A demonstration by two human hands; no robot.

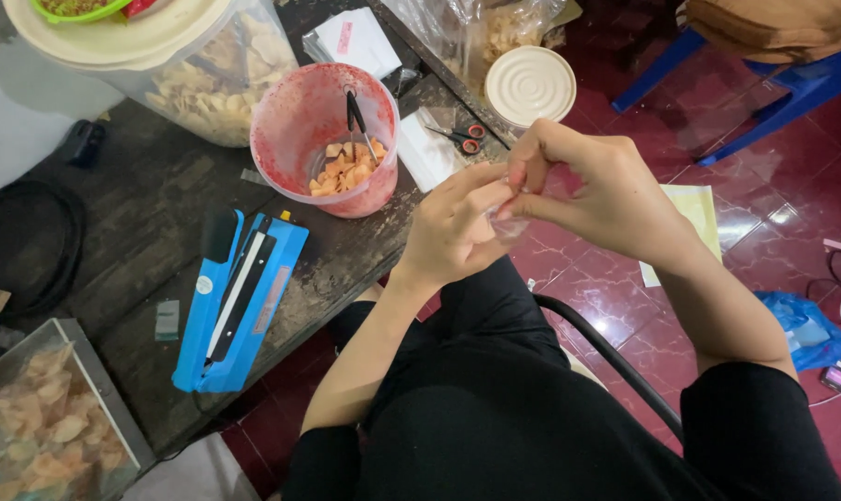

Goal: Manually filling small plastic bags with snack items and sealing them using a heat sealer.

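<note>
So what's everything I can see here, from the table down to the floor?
plastic bucket: one, pink, table centre, holding crackers
tongs: one, black, inside bucket
crackers: many, orange, bucket bottom
heat sealer: one, blue, table edge
scissors: one, red-handled, beside bucket
round lid: one, cream, table's far end
clear tub of crackers: one, top left
tray of bagged crackers: one, bottom left
wooden table: one, dark
blue bag: one, floor right
small clear bag: one, between both hands
left hand: pinching bag
right hand: pinching bag
</note>
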